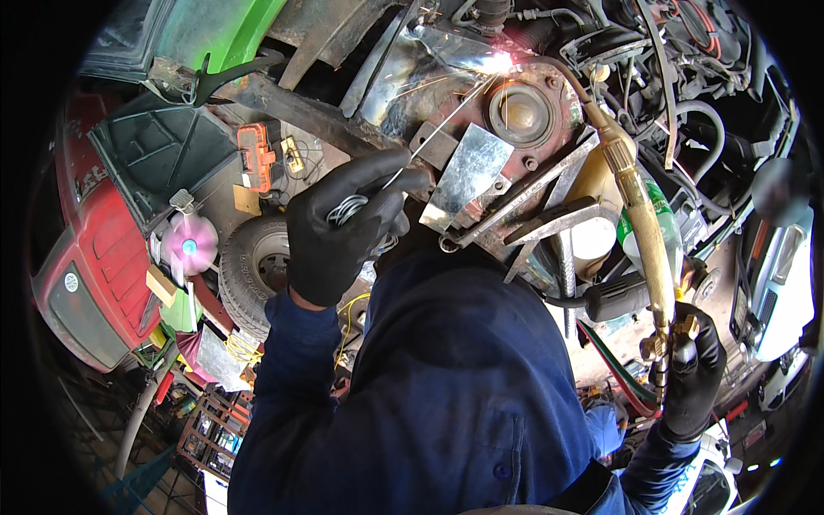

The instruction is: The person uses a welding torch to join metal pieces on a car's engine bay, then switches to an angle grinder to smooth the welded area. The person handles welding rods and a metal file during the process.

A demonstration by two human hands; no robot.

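Observation:
My left hand (348,219), in a black glove, is closed on a thin filler rod (451,118), with a loop of wire bunched in the palm. The rod slants up to a bright glow with flying sparks on a shiny bent metal sheet (442,64). At the right, my gloved right hand (695,369) grips a brass gas torch (642,227) by its valve end. Its neck curves up to the same glow, beside a reddish metal plate with a round hub (521,113). A small flat sheet-metal piece (468,176) leans on the plate nearest my left hand.
Metal bars and a clamp (558,223) cross in front of the plate. Engine parts and hoses (704,129) crowd the upper right, near a green-labelled plastic bottle (657,215). On the left are a tyre (257,266), a spinning fan (189,245), an orange-black toolbox (257,156) and a red vehicle (94,266).

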